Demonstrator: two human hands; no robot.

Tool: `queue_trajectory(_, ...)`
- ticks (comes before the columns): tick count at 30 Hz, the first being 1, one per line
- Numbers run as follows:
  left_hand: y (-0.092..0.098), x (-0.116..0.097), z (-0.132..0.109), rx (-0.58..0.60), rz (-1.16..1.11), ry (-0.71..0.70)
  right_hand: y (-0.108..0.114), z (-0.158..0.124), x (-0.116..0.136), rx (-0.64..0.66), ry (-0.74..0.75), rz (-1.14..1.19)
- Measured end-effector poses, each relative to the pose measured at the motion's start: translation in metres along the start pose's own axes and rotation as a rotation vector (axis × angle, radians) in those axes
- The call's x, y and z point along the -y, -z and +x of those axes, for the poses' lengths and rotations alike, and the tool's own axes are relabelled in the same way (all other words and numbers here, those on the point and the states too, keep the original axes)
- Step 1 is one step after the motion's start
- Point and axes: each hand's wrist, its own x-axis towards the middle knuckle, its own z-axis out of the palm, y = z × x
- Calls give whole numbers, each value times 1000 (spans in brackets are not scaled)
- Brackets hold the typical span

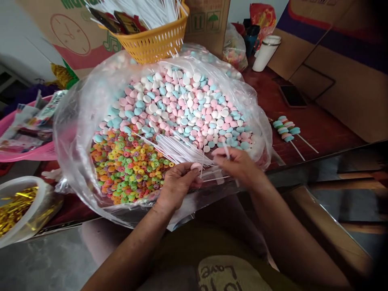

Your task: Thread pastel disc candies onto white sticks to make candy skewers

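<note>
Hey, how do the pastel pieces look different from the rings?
The pastel pieces are bigger than the rings. Pastel pieces are pink, white and pale blue; rings include orange, yellow and green. Rings have holes; pastel pieces look solid. Both are round and lie heaped.

Left hand (177,182) pinches pink candy (196,166); right hand (239,165) holds stick (226,148)

Open air is found above the pastel candy heap (182,107). Behind the heap, passage is blocked by the yellow basket (154,43); to the heap's left, by the pink container (36,155). To its right, bare tabletop (266,89) is bounded by the phone (292,96), candy skewers (283,128) and a carton (344,83).
</note>
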Motion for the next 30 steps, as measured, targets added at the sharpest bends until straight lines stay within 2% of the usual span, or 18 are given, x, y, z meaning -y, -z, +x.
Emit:
queue_trajectory(2, 10, 1, 1, -42, 23, 16, 8, 17, -6, -156, -5, -266)
queue_trajectory(3, 14, 2, 2, -56, 35, 12, 10, 26, -7, -172, -3, -413)
queue_trajectory(5, 18, 2, 2, -74, 43, -5, 6, 42, -5, -63, 2, -654)
queue_trajectory(7, 19, 2, 2, -62, 41, -16, -8, 54, -2, 50, 1, -771)
queue_trajectory(12, 30, -2, -2, -6, 93, -75, -39, 61, -4, 91, 58, -779)
queue_trajectory(15, 39, -3, -4, 2, 70, -86, -39, 58, -9, 83, 73, -761)
queue_trajectory(18, 43, -1, -2, 7, 49, -102, -29, 53, -10, 22, 77, -757)
queue_trajectory(20, 43, 0, 1, -7, 48, -114, -19, 49, -6, -77, 27, -604)
queue_trajectory(22, 43, 0, 2, -25, 62, -120, -9, 43, 1, -114, -80, -214)
queue_trajectory(24, 42, -1, 2, -31, 110, -126, -3, 33, 11, -8, -199, 276)
queue_trajectory(26, 42, -4, 0, -54, 210, -137, -4, 18, 24, 150, -249, 649)
queue_trajectory(28, 41, -7, -3, -82, 320, -162, -9, -1, 40, 266, -201, 926)
queue_trajectory(30, 42, -10, -5, -101, 365, -191, -11, -24, 57, 356, -91, 1140)
